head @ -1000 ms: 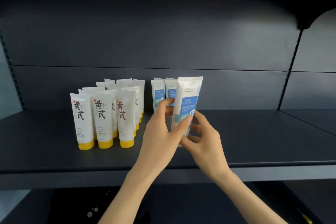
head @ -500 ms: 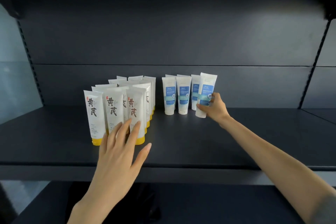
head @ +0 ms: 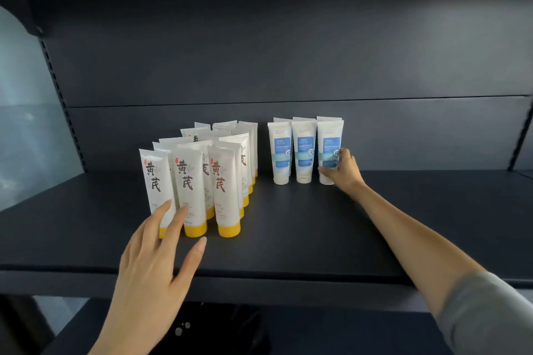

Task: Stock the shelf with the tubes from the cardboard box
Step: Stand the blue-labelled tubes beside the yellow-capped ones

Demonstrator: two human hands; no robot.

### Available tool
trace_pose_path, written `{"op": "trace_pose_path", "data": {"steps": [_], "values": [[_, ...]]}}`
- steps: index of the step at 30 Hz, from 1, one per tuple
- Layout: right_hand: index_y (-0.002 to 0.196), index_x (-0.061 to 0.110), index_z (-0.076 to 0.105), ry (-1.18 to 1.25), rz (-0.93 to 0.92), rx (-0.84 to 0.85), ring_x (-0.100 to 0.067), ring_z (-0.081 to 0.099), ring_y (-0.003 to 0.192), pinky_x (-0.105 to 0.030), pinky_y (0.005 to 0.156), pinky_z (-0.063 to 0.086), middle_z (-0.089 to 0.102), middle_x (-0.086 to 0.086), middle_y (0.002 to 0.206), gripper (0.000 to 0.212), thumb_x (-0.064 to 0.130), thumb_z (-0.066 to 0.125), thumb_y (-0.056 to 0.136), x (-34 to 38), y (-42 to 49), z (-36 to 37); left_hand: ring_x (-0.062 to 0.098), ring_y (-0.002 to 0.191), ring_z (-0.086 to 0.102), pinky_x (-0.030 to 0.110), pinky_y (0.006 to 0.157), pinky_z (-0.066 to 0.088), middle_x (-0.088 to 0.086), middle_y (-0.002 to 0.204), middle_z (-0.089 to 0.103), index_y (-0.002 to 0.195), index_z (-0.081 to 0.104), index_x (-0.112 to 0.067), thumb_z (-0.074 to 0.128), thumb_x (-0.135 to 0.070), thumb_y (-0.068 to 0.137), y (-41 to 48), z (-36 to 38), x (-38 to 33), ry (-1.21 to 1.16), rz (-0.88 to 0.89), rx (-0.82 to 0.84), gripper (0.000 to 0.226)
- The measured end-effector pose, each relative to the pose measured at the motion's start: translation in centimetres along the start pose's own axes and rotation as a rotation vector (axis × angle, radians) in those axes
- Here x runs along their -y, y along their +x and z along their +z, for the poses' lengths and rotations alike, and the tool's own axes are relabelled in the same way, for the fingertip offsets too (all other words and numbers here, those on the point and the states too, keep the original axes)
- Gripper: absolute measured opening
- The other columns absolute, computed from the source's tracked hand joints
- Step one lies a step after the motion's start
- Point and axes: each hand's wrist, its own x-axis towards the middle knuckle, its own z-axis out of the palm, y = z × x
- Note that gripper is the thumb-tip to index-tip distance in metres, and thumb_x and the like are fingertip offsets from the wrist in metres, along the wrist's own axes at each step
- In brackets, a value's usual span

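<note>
On the dark shelf stand two groups of tubes. At left, several white tubes with yellow caps stand in rows. At right, white tubes with blue labels stand in rows, three in front. My right hand grips the rightmost front blue-label tube near its base, upright on the shelf. My left hand hovers with fingers spread in front of the yellow-capped tubes, its fingertips over the front left ones. The cardboard box is out of view.
The shelf's back panel rises behind the tubes. A slotted upright runs at the left and another at the far right. Bare shelf surface lies to the right of the blue-label tubes. A lower shelf shows below.
Both hands held the blue-label tube a second ago. My right hand has carried it back and stood it at the right end of the front row; my left hand let go and moved left.
</note>
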Motion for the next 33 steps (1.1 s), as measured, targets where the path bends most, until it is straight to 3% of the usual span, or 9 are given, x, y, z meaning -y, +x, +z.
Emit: {"op": "trace_pose_path", "data": {"steps": [8,12,17,21,25,29,33], "values": [[0.132,0.004,0.037,0.008,-0.004,-0.010,-0.024,0.051,0.118,-0.027,0.091,0.041,0.051,-0.010,0.132,0.056,0.008,0.068,0.085,-0.6,0.3,-0.2,0.031,0.126,0.039,0.058,0.088,0.044,0.006,0.143,0.038,0.137,0.044,-0.019,0.029,-0.058,0.085,0.4,0.7,0.1,-0.042,-0.027,-0.002,0.066],[0.130,0.005,0.038,-0.023,-0.007,-0.035,-0.025,0.052,0.118,-0.030,0.094,0.043,0.048,-0.012,0.134,0.056,0.011,0.070,0.084,-0.7,0.3,0.0,0.033,0.128,0.038,0.057,0.093,0.041,0.006,0.144,0.038,0.138,0.044,-0.019,0.028,-0.060,0.084,0.5,1.1,-0.5,-0.063,-0.039,0.025,0.070],[0.134,0.003,0.034,0.024,0.082,-0.055,-0.025,0.048,0.123,-0.036,0.099,0.044,0.042,-0.010,0.137,0.066,0.023,0.072,0.084,0.1,0.1,-0.5,0.027,0.129,0.034,0.057,0.093,0.041,0.006,0.143,0.039,0.138,0.044,-0.018,0.033,-0.058,0.087,0.3,1.6,-0.7,-0.059,0.010,0.050,0.066],[0.138,0.001,0.033,-0.113,0.089,-0.066,-0.021,0.045,0.107,-0.030,0.083,0.038,0.040,-0.007,0.122,0.061,0.037,0.055,0.093,1.7,-0.9,-2.3,0.021,0.132,0.029,0.053,0.099,0.038,0.002,0.145,0.038,0.142,0.039,-0.022,0.023,-0.062,0.084,0.1,1.6,-0.7,-0.077,0.031,0.081,0.072],[0.150,0.007,0.017,-0.389,-0.019,0.026,-0.030,0.028,0.140,-0.039,0.109,0.028,0.023,-0.014,0.153,0.066,0.044,0.037,0.099,3.3,-4.8,-4.9,0.020,0.136,0.031,0.046,0.105,0.033,-0.003,0.147,0.037,0.144,0.034,-0.027,0.018,-0.066,0.082,-0.3,1.5,-0.8,-0.106,0.066,0.127,0.075],[0.151,0.016,0.016,-0.638,-0.122,0.027,-0.024,0.016,0.145,-0.051,0.116,0.017,0.018,-0.006,0.158,0.068,0.053,0.032,0.097,4.2,-9.9,-7.2,0.018,0.134,0.034,0.044,0.104,0.034,-0.005,0.145,0.040,0.143,0.036,-0.025,0.014,-0.069,0.084,-0.8,1.4,-1.1,-0.144,0.121,0.140,0.077],[0.152,0.020,0.014,-0.775,-0.125,-0.001,-0.020,0.009,0.147,-0.051,0.117,0.009,0.016,0.000,0.158,0.068,0.056,0.030,0.096,4.6,-16.0,-9.0,0.016,0.137,0.029,0.039,0.111,0.025,-0.005,0.149,0.034,0.146,0.031,-0.026,-0.008,-0.080,0.074,-1.7,1.6,-1.9,-0.202,0.154,0.194,0.098]]}}
